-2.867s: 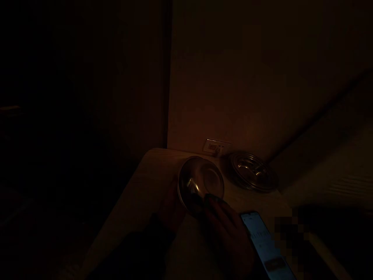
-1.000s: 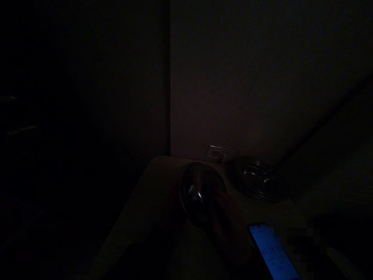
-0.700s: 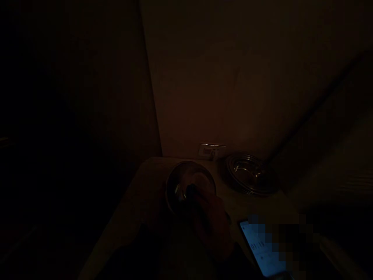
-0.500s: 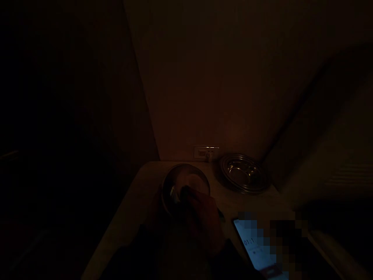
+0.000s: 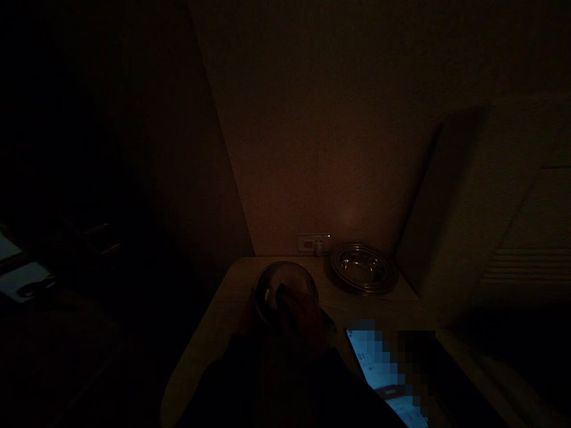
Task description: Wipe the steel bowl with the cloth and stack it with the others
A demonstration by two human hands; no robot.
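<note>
A round, shiny metal bowl [image 5: 292, 273] is in front of me at the middle of the small table. My left hand [image 5: 248, 315] is at its left rim, holding it, though its fingers are mostly lost in the dark. Over the bowl's lower right is my right hand [image 5: 307, 318], fingers bent around a small dark item [image 5: 282, 291] pressed against the metal. It is too dark to tell the item's kind. Beside my right hand, a dark greenish thing [image 5: 329, 323] shows on the tabletop.
Stacked metal plates with compartments [image 5: 363, 272] sit at the table's [image 5: 223, 303] back right. A lit phone [image 5: 368, 365] lies at the front right, partly pixelated. The wall behind has a socket panel [image 5: 313, 243]. Bright patches [image 5: 24, 279] show at far left.
My view has shifted, bringing bright patches in at the left. Both hands stay at the bowl, with the right hand and its dark item still against the metal.
</note>
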